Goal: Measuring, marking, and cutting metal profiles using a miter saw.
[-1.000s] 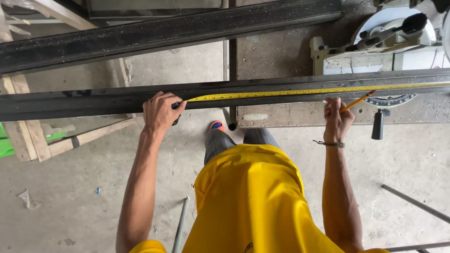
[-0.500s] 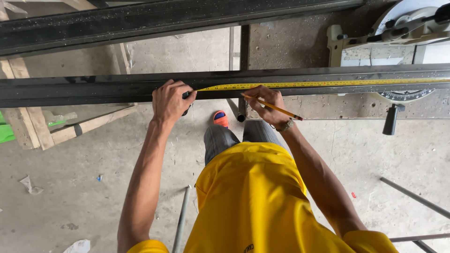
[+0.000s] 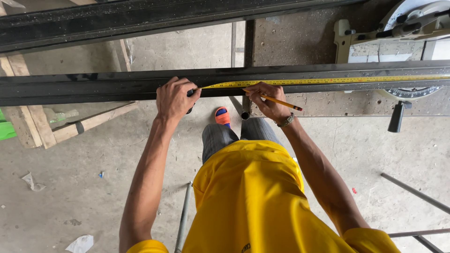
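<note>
Steel bar (image 3: 93, 86) spans the whole view, bare to its left end; the left hand (image 3: 174, 97) clamps the tape case against its near edge. Yellow tape (image 3: 337, 80) runs right along the top. Just right, the right hand (image 3: 266, 99) pinches a pencil (image 3: 280, 101), tip at the tape's edge.

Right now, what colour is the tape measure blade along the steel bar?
Yellow tape measure blade, clearest in the head view.

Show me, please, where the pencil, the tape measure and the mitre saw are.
pencil (image 3: 281, 102), head view, middle of its yellow shaft.
tape measure (image 3: 328, 81), head view, yellow blade along the beam.
mitre saw (image 3: 412, 21), head view, upper guard.
</note>
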